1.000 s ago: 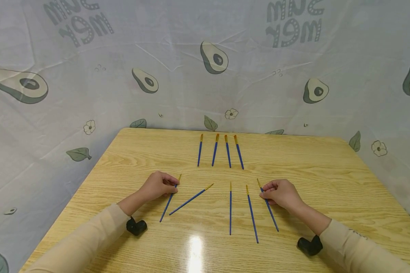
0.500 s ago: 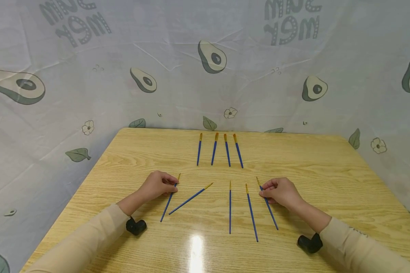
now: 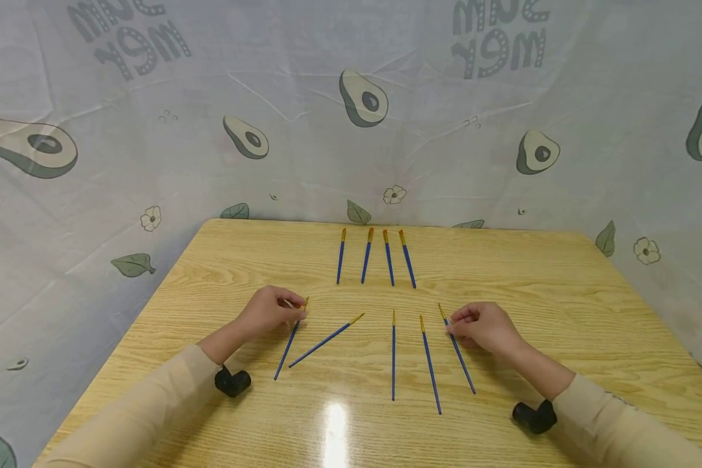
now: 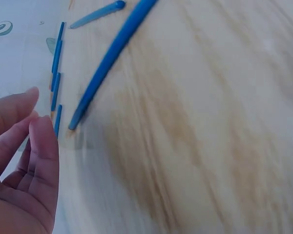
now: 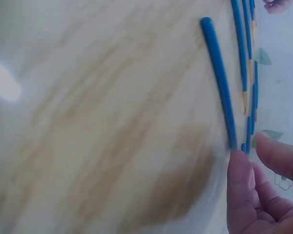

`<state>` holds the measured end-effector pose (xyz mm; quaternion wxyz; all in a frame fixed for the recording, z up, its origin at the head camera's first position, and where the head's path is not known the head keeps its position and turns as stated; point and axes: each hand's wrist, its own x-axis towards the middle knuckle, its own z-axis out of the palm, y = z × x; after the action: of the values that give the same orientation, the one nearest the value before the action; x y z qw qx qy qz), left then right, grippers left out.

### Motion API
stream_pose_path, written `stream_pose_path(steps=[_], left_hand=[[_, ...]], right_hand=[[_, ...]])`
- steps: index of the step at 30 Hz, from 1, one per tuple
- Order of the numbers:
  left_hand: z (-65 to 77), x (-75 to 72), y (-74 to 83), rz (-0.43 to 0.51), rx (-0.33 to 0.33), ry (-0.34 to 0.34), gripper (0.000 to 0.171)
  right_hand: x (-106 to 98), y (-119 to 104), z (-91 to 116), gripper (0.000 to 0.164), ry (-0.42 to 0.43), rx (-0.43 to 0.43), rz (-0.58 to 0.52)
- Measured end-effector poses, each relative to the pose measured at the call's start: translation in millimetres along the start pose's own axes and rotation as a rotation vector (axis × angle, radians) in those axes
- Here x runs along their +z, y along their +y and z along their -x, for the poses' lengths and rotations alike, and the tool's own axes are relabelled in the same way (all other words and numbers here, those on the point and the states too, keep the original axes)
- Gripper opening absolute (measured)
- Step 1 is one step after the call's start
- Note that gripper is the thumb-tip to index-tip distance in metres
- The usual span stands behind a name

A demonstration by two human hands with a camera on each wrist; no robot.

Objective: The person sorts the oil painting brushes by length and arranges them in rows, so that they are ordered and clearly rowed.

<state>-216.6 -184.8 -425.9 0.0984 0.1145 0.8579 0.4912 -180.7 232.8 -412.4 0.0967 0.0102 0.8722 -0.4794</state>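
Beside a thin blue paintbrush (image 3: 285,355) on the left of the table is my left hand (image 3: 267,312). In the left wrist view its loosely bent fingers (image 4: 44,151) stand apart from that brush (image 4: 105,66). My right hand (image 3: 484,327) is at the upper part of another thin blue paintbrush (image 3: 464,361). The right wrist view has the thumb (image 5: 281,156) parted from the forefinger, whose tip covers part of this brush (image 5: 219,83). Between the hands lie a slanted paintbrush (image 3: 322,343), an upright-pointing paintbrush (image 3: 394,364) and a slightly tilted paintbrush (image 3: 430,370).
A row of several wider-tipped paintbrushes (image 3: 341,260) lies near the far edge of the wooden table (image 3: 240,260). Behind it hangs a pale cloth (image 3: 304,162) printed with avocados. Black wrist cameras (image 3: 232,381) sit under both sleeves.
The left hand has risen slightly and its fingers have come off the left brush. The right thumb and fingers have loosened and shifted a little right. The brushes stay in place.
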Motion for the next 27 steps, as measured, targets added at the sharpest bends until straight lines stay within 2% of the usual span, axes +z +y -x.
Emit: stream_pose_path(steps=[4,9,14,18,21,27], left_hand=[[-3.3,3.3,2.5,0.01,0.031,-0.028,0.025],[-4.6,10.0,6.3,0.052,0.095,-0.113,0.028],[-4.4,18.3,12.6,0.095,0.104,-0.159,0.032],[-4.1,24.9,18.0,0.074,0.123,-0.156,0.033],[-4.4,29.8,21.1,0.022,0.147,-0.132,0.031],[-6.3,38.7,18.9,-0.038,0.151,-0.106,0.028]], right_hand=[[-1.5,-2.0,0.7,0.027,0.003,-0.035,-0.018],[3.4,-6.9,4.9,0.027,0.009,-0.044,-0.019],[12.5,-12.0,10.8,0.027,-0.001,-0.044,-0.056],[19.8,-15.2,14.7,0.027,-0.009,-0.065,-0.089],[25.0,-16.7,17.2,0.027,-0.003,-0.071,-0.072],[34.1,-15.5,19.1,0.025,-0.011,-0.039,-0.07]])
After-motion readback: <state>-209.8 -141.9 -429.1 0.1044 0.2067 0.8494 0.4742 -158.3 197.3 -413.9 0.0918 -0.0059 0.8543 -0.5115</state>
